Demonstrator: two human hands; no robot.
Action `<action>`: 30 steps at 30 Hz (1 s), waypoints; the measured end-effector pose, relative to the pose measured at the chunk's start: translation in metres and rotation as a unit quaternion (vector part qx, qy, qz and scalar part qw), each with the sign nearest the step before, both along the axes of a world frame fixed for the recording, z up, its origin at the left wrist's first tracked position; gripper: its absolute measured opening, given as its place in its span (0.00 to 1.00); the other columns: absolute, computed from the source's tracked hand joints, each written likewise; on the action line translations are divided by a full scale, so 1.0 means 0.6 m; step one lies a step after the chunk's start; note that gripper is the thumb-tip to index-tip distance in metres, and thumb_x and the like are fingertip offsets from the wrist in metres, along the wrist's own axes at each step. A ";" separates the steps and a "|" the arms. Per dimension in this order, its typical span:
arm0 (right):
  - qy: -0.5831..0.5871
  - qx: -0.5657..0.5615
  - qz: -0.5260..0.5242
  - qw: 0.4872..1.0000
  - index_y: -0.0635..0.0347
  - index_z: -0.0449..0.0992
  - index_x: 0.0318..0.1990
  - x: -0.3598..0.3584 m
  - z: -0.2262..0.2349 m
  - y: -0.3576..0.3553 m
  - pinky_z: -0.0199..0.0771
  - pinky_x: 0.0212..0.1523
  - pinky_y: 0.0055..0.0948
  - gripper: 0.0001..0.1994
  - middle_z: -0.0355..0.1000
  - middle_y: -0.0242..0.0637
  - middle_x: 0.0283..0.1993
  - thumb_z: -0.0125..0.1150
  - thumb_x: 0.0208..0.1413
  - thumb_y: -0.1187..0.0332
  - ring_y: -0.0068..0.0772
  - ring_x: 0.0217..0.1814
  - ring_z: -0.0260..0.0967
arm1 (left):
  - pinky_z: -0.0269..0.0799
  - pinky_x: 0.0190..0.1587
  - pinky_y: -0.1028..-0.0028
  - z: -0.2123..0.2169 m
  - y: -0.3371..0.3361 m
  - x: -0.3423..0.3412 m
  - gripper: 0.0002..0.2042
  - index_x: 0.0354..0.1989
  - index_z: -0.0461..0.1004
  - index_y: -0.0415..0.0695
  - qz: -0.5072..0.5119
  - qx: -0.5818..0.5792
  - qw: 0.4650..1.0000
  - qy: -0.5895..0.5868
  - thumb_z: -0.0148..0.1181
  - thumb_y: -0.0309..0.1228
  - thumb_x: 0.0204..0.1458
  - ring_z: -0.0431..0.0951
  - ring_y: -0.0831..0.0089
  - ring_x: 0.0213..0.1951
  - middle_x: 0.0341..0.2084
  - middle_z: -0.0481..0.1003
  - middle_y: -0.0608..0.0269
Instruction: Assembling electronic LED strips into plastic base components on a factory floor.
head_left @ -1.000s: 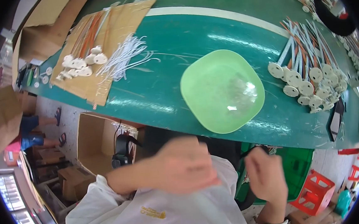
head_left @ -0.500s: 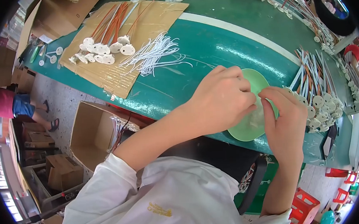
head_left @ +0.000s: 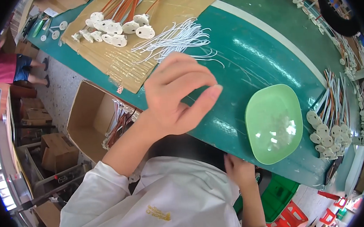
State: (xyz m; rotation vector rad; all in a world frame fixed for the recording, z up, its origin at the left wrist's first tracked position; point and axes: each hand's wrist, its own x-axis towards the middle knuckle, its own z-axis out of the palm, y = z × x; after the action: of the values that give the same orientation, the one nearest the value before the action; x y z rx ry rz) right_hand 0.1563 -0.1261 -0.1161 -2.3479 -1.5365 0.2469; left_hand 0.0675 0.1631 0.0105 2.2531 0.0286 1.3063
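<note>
My left hand (head_left: 178, 94) is raised over the front of the green table (head_left: 234, 74), thumb and forefinger tips pressed together. Whatever may be in that pinch is hidden or too small to name. Just beyond it lies a loose bundle of thin white cords (head_left: 181, 37). My right hand (head_left: 240, 170) is low at the table's front edge, close to my body; its fingers are mostly hidden. Right of both hands, a light green dish (head_left: 252, 108) holds small clear pieces (head_left: 282, 127).
Cardboard (head_left: 124, 67) at the far left bears white discs (head_left: 112, 29) with brown and grey wires. Another bundle of wired discs (head_left: 327, 135) sits right of the dish. An open carton (head_left: 85, 120) stands below the table's left edge. A person (head_left: 5, 66) stands at far left.
Both hands have left the green dish. My left hand has moved left toward the white cords, and my right hand has dropped to the table's front edge. The view has shifted.
</note>
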 end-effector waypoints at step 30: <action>0.095 -0.018 -0.039 0.995 0.58 0.74 0.56 0.006 -0.262 0.090 0.62 0.64 0.51 0.18 0.70 0.52 0.59 0.55 0.60 0.63 0.57 0.63 0.64 | 0.71 0.34 0.70 -0.024 0.008 -0.002 0.05 0.27 0.78 0.39 -0.057 -0.093 0.993 -0.043 0.68 0.21 0.42 0.76 0.64 0.26 0.24 0.78 0.60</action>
State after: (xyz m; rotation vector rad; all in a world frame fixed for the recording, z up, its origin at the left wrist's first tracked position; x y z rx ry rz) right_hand 0.1600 -0.0719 -0.2734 -2.3288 -1.3603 0.4675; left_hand 0.0661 0.1677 -0.0039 2.0099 -0.0090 1.2837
